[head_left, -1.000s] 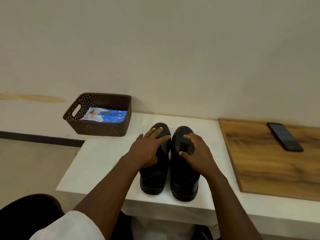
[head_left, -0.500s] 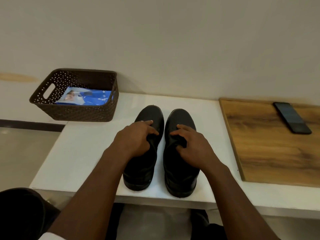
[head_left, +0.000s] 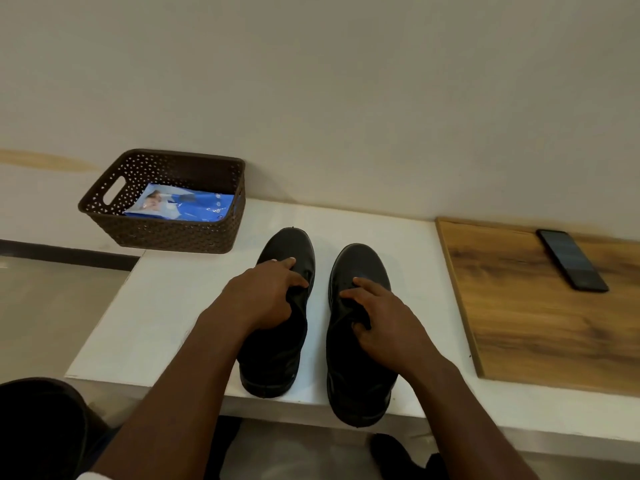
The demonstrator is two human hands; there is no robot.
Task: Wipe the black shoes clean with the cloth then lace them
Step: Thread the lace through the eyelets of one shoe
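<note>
The two black shoes stand side by side on the white table (head_left: 173, 306), toes toward the wall, heels at the near edge. The left shoe (head_left: 277, 341) sits a little farther back than the right shoe (head_left: 360, 375), whose heel overhangs the edge slightly. A second ago the pair stood touching and the hands lay flatter over the uppers; now a clear strip of table shows between the shoes, and both hands have curled in at the tongue area. That reads as the shoes being pulled apart and seated for handling, so wiping has not begun and no cloth is in either hand.

The left hand (head_left: 266, 299) lies over the left shoe's throat, its fingers (head_left: 291, 263) bent and gripping the upper around the lacing zone. The right hand (head_left: 381, 317) does the same on the right shoe, fingers (head_left: 363, 284) curled into the opening, thumb tucked at the tongue. Whether laces are present is too dark to tell.

Left of the shoes and farther back, a brown perforated basket (head_left: 166, 233) stands on the table's far corner, holding a blue packet (head_left: 183, 206), possibly the wipes or cloth. Right of the shoes lies a wooden board (head_left: 554, 327) carrying a dark phone (head_left: 571, 259) near the wall.
</note>
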